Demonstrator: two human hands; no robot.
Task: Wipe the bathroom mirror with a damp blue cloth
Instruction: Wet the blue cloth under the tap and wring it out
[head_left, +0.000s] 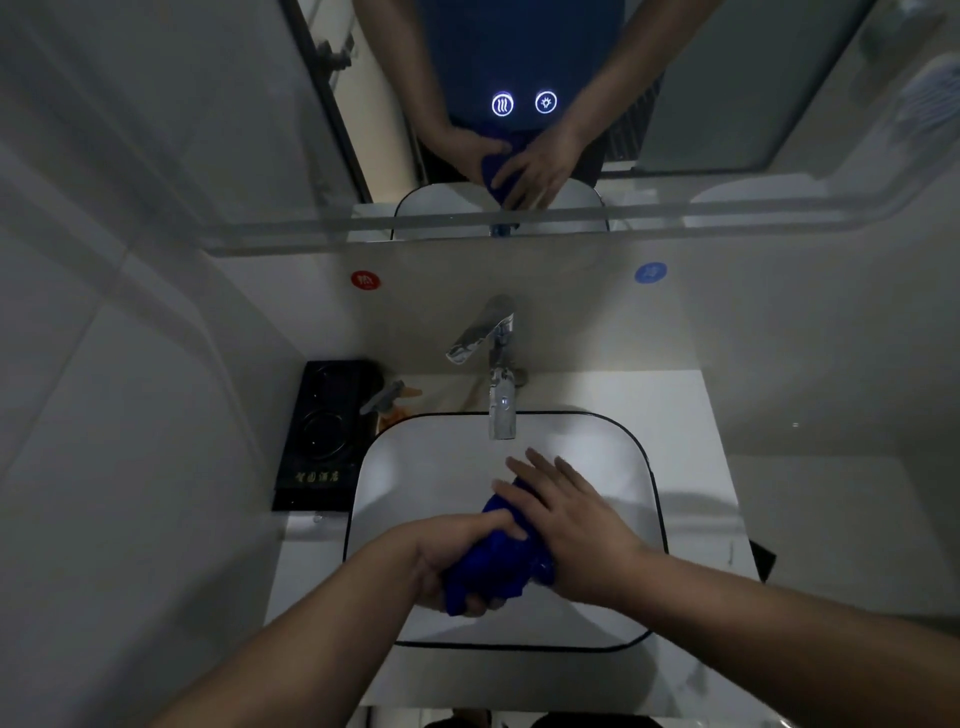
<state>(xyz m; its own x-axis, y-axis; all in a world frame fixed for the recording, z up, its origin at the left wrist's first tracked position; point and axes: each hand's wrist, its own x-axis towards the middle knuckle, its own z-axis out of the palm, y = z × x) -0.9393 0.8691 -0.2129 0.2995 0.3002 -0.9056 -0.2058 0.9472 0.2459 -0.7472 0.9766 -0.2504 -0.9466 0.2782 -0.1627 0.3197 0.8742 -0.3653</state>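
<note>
Two hands hold the bunched cloth (498, 566) over the sink (415, 467), just near of the tap (501, 410). The left hand (441, 561) curls round it from below, and the right hand (571, 530) lies on top, fingers straight and spread, pressing rather than gripping. If the cloth goes up too wet, it would likely drip on the desk (691, 441), streak the mirror (208, 104) on the far wall or wet its lit touch buttons (502, 104); a loose bunch could also slip from under the flat right hand.
</note>
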